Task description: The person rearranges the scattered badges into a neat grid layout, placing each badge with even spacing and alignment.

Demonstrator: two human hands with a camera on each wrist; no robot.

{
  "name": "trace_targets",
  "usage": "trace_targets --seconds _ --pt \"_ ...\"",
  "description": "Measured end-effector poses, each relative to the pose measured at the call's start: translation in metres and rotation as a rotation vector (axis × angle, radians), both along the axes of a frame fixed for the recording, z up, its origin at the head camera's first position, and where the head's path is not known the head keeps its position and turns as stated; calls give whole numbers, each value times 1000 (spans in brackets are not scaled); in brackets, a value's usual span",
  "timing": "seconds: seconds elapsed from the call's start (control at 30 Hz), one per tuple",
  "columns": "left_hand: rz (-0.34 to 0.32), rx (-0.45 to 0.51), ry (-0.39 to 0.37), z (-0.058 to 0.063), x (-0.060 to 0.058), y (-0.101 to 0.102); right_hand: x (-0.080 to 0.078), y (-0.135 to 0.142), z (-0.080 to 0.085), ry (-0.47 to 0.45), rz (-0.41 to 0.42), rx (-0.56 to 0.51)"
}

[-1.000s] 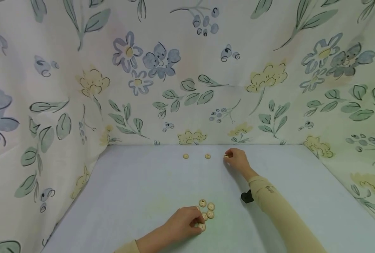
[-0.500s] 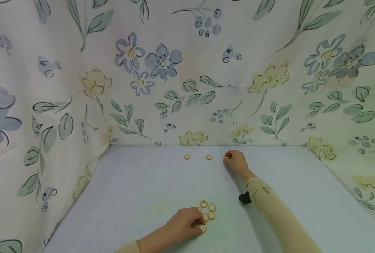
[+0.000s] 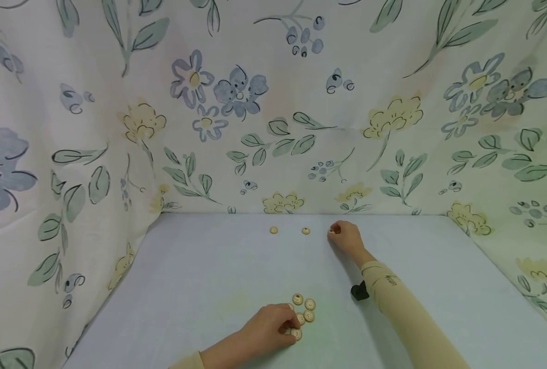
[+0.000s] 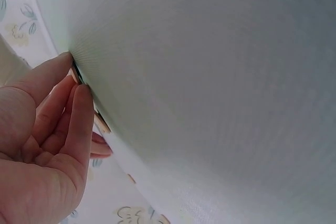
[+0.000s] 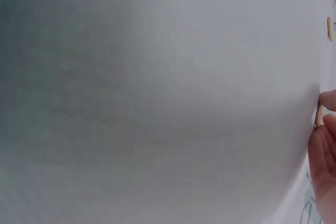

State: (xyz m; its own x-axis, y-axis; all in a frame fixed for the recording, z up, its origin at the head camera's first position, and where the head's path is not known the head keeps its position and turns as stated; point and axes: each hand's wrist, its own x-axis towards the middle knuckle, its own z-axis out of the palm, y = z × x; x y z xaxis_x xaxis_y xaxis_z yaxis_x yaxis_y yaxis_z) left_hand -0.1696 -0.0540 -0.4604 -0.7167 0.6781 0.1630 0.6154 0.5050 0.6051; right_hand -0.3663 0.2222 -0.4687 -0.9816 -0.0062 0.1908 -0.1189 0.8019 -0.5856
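Note:
At the back of the table, my right hand (image 3: 347, 239) pinches a small round wooden button (image 5: 319, 115) between thumb and fingers, close to the tabletop. Two similar buttons lie to its left, a near one (image 3: 306, 231) and a farther one (image 3: 273, 230), roughly in line with it. Near the front, my left hand (image 3: 270, 326) pinches another wooden button (image 3: 296, 334) at the lower end of a loose cluster. Several buttons sit beside those fingers, including a top one (image 3: 297, 299) and a right one (image 3: 310, 304). Part of the cluster is hidden behind the left hand.
A white tabletop (image 3: 209, 266) spreads under both arms. Floral fabric (image 3: 273, 169) hangs behind it and along both sides. A black device (image 3: 359, 291) shows under the right wrist, below the beige sleeve (image 3: 402, 302).
The head view has shifted slightly, so everything appears a little lower and to the right. Both hands keep their places and their pinch on the buttons.

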Motion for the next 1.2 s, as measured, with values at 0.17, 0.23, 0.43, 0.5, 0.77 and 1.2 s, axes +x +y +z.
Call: trace_targets --seconds 0.17,0.23,0.43,0.5,0.77,1.2 --pt "-5 6 24 0 0 0 1 2 -1 -7 6 -1" --pt "-9 8 26 0 0 0 2 4 -1 -14 13 -3" --pt "-11 1 15 -1 0 0 10 9 -1 -5 36 -25" --pt "-6 -12 13 -2 0 0 14 10 -1 -7 43 -48" --pt "-1 -21 -8 -3 0 0 37 11 1 -12 57 -130" --pt "-15 -4 12 -1 -1 -1 87 -10 0 -19 190 -210"
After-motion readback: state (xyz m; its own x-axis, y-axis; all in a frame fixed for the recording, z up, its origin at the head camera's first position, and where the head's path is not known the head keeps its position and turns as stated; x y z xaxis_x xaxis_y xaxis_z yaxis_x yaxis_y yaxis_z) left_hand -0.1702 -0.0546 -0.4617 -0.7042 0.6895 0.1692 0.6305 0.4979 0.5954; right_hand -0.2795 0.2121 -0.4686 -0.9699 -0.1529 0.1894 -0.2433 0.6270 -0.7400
